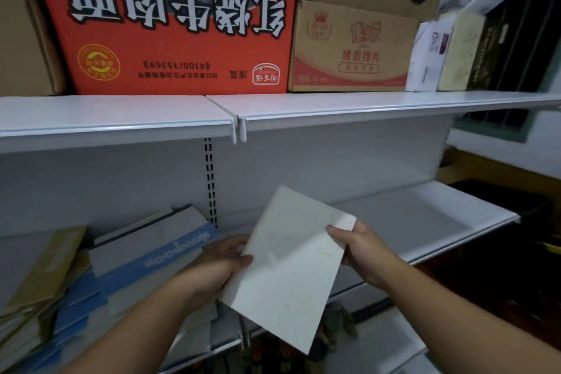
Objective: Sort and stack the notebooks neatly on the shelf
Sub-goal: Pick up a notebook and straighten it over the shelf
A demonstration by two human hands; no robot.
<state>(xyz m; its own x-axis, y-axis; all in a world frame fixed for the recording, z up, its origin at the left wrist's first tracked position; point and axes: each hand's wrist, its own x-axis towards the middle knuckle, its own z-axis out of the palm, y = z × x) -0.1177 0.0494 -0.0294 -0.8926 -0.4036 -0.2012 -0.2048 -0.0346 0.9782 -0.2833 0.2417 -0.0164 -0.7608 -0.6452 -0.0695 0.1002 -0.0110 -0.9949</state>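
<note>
Two hands hold one thin, pale notebook [288,264] tilted in front of the white metal shelf [425,215] — the left hand [218,264] grips its left edge, the right hand [358,249] pinches a curled corner. Left of them, on the shelf, lies a loose heap of notebooks [100,276] — glossy blue covers, matte brown card. Printed cardboard boxes [170,24] sit above.

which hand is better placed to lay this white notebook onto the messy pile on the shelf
Left, probably. The left hand grips the white notebook's edge nearest the notebook pile, which lies to the left. The right hand pinches the far, curled corner.
</note>
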